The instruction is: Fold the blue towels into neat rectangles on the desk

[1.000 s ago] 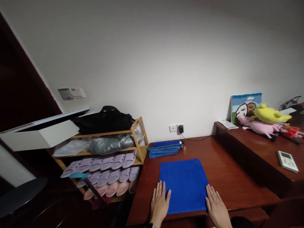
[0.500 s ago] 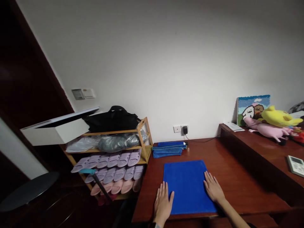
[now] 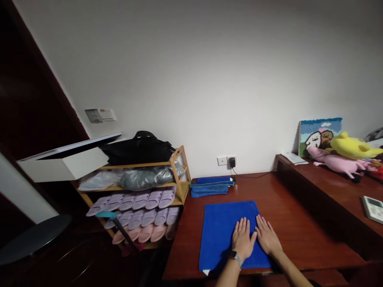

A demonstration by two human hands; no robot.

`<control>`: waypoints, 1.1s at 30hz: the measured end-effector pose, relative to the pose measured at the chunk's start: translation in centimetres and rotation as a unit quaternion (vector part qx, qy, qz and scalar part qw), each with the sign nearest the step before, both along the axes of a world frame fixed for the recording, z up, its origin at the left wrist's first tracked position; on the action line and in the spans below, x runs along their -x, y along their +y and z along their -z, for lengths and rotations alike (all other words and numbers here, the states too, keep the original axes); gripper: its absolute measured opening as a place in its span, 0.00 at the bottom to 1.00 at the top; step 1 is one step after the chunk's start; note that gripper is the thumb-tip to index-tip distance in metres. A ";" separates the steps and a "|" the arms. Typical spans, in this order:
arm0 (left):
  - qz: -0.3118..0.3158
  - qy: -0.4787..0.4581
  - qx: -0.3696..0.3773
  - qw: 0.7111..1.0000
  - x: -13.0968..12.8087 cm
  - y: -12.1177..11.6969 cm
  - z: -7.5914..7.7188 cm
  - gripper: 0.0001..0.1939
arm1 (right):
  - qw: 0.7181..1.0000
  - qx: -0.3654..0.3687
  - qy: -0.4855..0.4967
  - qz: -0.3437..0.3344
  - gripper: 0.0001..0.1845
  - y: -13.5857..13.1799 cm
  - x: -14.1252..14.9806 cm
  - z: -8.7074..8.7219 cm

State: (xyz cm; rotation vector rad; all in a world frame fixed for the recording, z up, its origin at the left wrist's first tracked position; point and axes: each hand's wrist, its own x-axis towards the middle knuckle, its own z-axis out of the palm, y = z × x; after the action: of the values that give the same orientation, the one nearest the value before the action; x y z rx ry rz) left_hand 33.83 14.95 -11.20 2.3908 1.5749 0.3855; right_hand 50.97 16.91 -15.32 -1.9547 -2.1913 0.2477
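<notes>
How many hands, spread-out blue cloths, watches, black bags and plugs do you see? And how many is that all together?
Left hand and right hand: 2
Spread-out blue cloth: 1
Watch: 1
Black bag: 1
Plug: 1
Total: 6

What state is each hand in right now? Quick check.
Left hand: open, palm down over the blue cloth, gripping nothing.
Right hand: open, palm down at the cloth's right edge, gripping nothing.
</notes>
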 end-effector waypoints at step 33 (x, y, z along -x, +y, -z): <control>-0.209 0.131 -0.017 0.969 16.8 3.7 0.2 0.42 | 0.999 0.036 -0.008 0.020 0.39 5.6 0.6 -0.9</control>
State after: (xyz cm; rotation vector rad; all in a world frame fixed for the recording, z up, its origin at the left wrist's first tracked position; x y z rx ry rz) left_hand 17.06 18.69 -11.37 2.1921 2.2181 0.1753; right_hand 50.36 22.47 -14.46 -2.0418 -2.1791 0.3103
